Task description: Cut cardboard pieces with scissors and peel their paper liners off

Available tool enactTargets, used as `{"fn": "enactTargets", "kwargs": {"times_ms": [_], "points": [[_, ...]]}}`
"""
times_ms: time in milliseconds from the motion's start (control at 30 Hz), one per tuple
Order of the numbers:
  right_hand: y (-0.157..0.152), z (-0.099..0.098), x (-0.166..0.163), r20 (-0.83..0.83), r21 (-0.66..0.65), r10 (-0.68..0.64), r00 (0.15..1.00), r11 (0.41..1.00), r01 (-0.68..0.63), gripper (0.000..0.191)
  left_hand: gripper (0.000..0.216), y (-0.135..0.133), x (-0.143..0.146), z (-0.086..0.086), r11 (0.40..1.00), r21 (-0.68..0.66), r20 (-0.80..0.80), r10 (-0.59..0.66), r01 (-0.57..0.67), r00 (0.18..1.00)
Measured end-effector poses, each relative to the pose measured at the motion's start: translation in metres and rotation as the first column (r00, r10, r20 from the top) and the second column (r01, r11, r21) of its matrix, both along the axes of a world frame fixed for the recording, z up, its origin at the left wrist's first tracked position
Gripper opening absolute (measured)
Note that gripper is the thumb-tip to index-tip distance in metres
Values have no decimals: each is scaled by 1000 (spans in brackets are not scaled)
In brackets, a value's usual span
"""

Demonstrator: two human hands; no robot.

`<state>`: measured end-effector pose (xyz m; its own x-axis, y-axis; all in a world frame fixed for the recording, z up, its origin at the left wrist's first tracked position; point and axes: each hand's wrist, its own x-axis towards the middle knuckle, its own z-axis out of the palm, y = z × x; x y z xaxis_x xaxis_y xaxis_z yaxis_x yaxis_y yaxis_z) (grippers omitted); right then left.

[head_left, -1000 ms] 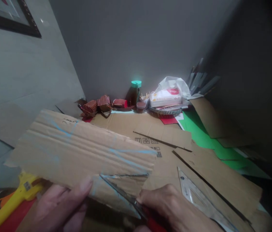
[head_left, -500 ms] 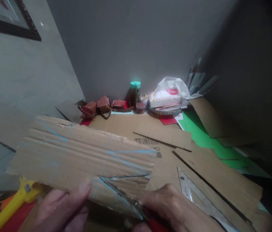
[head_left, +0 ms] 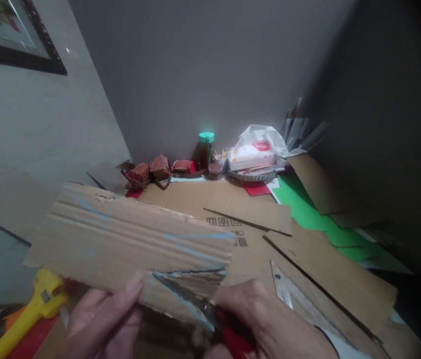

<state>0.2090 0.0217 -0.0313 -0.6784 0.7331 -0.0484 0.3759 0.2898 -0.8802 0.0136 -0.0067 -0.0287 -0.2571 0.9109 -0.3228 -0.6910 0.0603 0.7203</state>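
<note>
A long strip of brown cardboard point(head_left: 120, 239) with blue pen lines is held up in front of me. My left hand point(head_left: 101, 324) grips its lower edge, thumb pressed on the front face. My right hand point(head_left: 270, 324) is closed round red-handled scissors point(head_left: 210, 314). Their blades lie along a slanted blue line in the cardboard's lower right part, where a cut triangle shows.
A yellow tool point(head_left: 27, 314) lies at lower left on something red. A clear set square point(head_left: 292, 299) rests on flattened cardboard sheets point(head_left: 307, 259). Green paper point(head_left: 307, 204), a green-capped bottle point(head_left: 206, 149), a tissue pack point(head_left: 251, 154) and small brown models point(head_left: 150, 169) sit by the wall.
The view has shifted slightly; the cardboard and both hands sit a little to the right. The scissors stay in the same cut, and their red handle shows more.
</note>
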Motion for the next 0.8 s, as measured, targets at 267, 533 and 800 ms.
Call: {"fn": "enactTargets", "kwargs": {"times_ms": [267, 533, 800], "points": [[0, -3, 2, -11, -44, 43, 999, 998, -44, 21, 65, 3, -3, -4, 1000, -1, -68, 8, -8, 998], [-2, 6, -3, 102, -78, -29, 994, 996, 37, 18, 55, 2, -4, -1, 1000, -14, -63, 5, -6, 998], [-9, -22, -4, -49, 123, -71, 996, 989, 77, 2, 49, 3, -2, -4, 1000, 2, 0, 10, -10, 1000]]}}
